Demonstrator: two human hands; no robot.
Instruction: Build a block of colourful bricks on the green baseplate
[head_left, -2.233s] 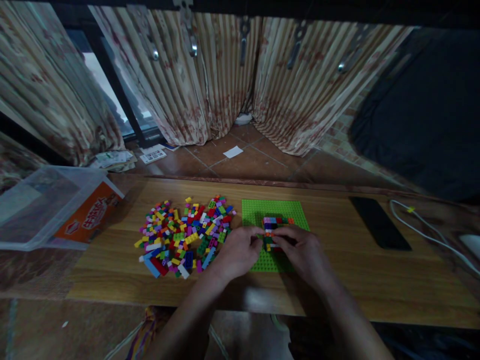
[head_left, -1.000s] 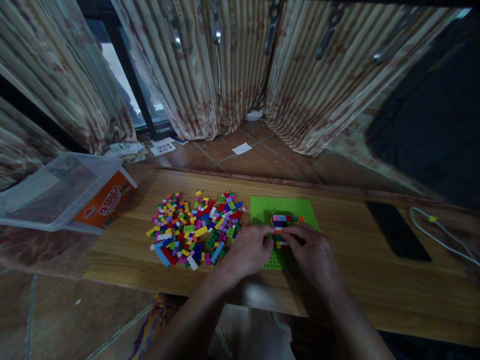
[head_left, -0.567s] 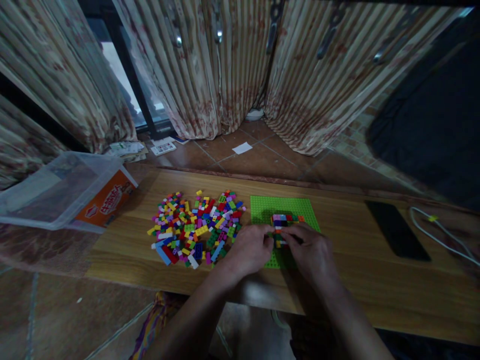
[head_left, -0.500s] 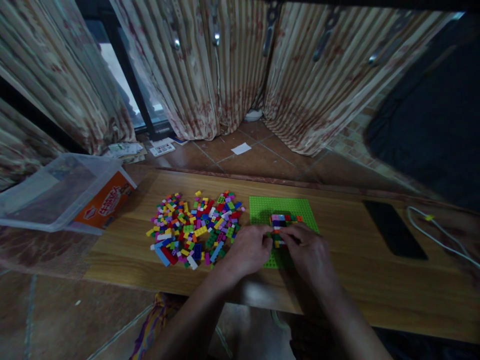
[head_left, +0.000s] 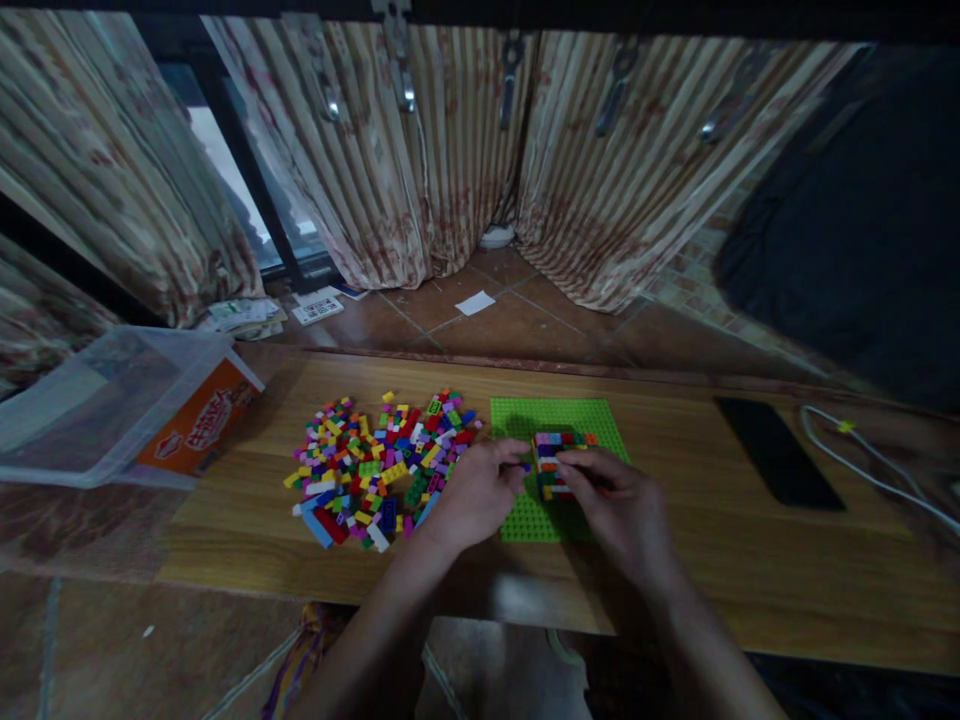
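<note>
Loose bricks [head_left: 394,472], black slab [head_left: 780,453] flank baseplate [head_left: 521,522]; right hand [head_left: 624,503] partly hides build [head_left: 551,452]

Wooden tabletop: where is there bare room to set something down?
Bare wood lies between green baseplate and black slab, and between clear box and brick pile. Crowded: that pile, and the baseplate's middle, where left hand and right hand surround the brick build.

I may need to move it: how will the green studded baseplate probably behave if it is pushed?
The green studded baseplate looks thin and flat, so it would probably slide rather than tip. The wooden tabletop shines, so friction may be low.
</note>
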